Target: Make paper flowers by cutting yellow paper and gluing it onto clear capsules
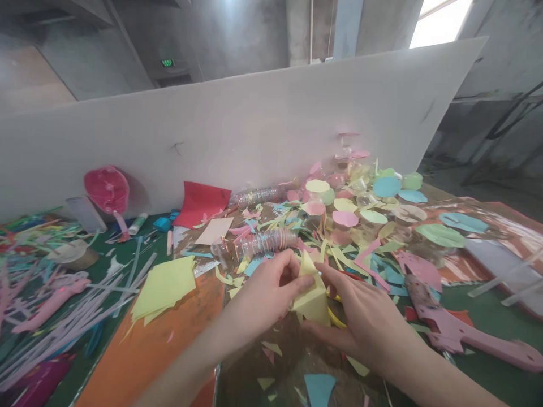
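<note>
My left hand (278, 288) pinches a folded piece of pale yellow paper (313, 302) between thumb and fingers, in the middle of the worktable. From the other side my right hand (367, 319) grips the same paper, its fingers at the right edge and its thumb below. Partly hidden behind my right hand is a curved yellow item (336, 317) whose kind I cannot make out. Small paper scraps and a blue paper piece (320, 389) lie below my hands. Left of them, a stack of yellow paper sheets (164, 287) rests on an orange board (163, 345).
Paper-topped plastic cups (344, 219) and paper strips crowd the back right. Ringed plastic cylinders (269, 242) lie ahead. A pink hot glue gun (462, 330) is at right, another glue gun (55, 302) among straws at left. A white panel (254, 130) stands behind.
</note>
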The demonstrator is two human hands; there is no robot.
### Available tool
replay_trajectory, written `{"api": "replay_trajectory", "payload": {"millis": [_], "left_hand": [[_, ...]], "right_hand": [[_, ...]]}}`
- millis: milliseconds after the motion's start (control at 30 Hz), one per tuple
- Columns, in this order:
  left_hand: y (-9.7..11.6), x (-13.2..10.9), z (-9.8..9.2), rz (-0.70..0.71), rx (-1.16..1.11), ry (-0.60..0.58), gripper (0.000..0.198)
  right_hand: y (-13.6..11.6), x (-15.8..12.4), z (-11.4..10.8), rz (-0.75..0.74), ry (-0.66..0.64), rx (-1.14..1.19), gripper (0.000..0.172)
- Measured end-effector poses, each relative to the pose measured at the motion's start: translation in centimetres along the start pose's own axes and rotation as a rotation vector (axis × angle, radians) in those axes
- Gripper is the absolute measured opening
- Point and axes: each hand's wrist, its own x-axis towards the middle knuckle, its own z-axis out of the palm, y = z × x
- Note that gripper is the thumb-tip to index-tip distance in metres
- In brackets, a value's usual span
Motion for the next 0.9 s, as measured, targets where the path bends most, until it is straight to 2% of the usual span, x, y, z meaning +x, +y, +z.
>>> {"api": "replay_trajectory", "payload": {"millis": [133,200,367,467,567,667,767,900], "left_hand": [[-0.6,0.3,0.5,0.024,-0.025,0.037,0.035],[-0.7,0.4,0.7,0.031,-0.065,0.041,0.036],[-0.2,0.2,0.9,0.065,-0.222,-0.025,0.031],[0.1,-0.1,0.9,0.096,-0.24,-0.056,0.03],[0.1,-0.2,0.9,0.153,-0.252,-0.061,0.03],[0.1,-0.2,0.9,0.171,-0.29,-0.068,0.029],[0.2,-0.1,0.9,0.129,-0.305,-0.072,0.027],[0.1,-0.1,0.9,0.084,-0.3,-0.071,0.031]], "right_hand": [[-0.1,0.1,-0.2,-0.011,0.047,0.003,0.044],[-0.2,0.2,-0.3,0.001,0.037,0.036,0.043],[-0.2,0.5,-1.1,0.103,-0.094,0.261,0.044],[-0.2,0.5,-1.5,0.247,-0.17,0.469,0.044],[-0.1,0.3,-1.4,0.549,-0.158,0.697,0.042],[0.0,0.2,-0.8,0.826,-0.093,0.761,0.05],[0.3,0.6,-0.4,0.921,-0.08,0.869,0.052],[0.5,1.3,-0.7,0.93,-0.157,1.149,0.051]]}}
